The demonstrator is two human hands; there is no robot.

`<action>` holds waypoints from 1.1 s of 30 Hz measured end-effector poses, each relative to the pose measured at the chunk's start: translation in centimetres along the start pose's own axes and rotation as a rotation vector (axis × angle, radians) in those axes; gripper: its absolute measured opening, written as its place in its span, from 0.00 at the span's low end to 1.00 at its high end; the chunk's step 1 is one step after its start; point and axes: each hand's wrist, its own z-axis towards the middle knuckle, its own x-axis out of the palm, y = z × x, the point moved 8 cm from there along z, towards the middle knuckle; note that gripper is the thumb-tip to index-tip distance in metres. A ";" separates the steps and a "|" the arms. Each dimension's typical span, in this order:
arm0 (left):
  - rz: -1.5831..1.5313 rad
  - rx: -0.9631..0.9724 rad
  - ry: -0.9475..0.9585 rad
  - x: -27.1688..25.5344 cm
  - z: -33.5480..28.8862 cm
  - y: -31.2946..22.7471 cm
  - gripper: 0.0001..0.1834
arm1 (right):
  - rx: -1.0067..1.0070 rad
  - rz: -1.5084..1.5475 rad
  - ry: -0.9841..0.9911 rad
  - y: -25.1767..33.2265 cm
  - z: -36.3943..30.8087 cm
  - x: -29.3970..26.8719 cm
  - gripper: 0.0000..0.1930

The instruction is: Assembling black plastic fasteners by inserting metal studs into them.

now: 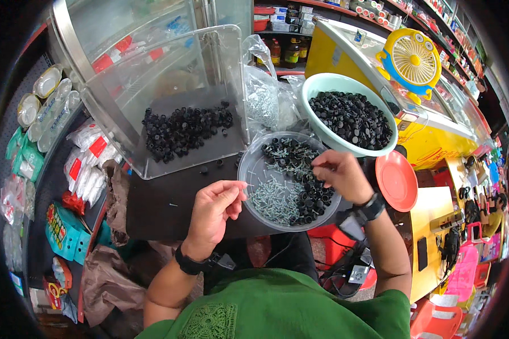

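A round clear plastic tub (247, 164) holds loose silver screws (272, 199) and small black plastic caps (316, 199). At its left rim my left hand (216, 210) is closed, with thumb and forefinger pinching what looks like a small screw. My right hand (345, 176) reaches over the tub's right side, just above the black caps. Its fingers are pressed together, and whatever they hold is hidden. Behind the tub stands a pale green bowl (310, 121) heaped with black caps. A large clear bin (203, 152) lies tipped to the left, with more black caps inside.
A plastic bag of screws (261, 101) sits between bin and green bowl. A red plate (397, 181) lies on the right, below a yellow fan (414, 59). Stray caps and a screw (173, 204) lie on the dark tabletop (152, 217). Stocked shelves flank the left.
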 end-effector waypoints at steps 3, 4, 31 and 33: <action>0.079 0.020 -0.023 -0.6 -0.2 0.0 0.10 | -0.290 -0.689 -0.140 1.4 -0.1 1.4 0.10; 0.127 0.037 -0.028 -0.7 -0.3 0.0 0.10 | -0.290 -0.690 -0.138 1.3 0.2 1.7 0.10; 0.442 0.031 -0.038 -1.6 -1.3 0.7 0.08 | -0.472 -0.422 0.016 2.5 0.9 5.1 0.12; 0.469 0.033 -0.045 -1.7 -1.4 0.7 0.08 | -0.618 -0.570 -0.036 4.2 0.2 5.3 0.14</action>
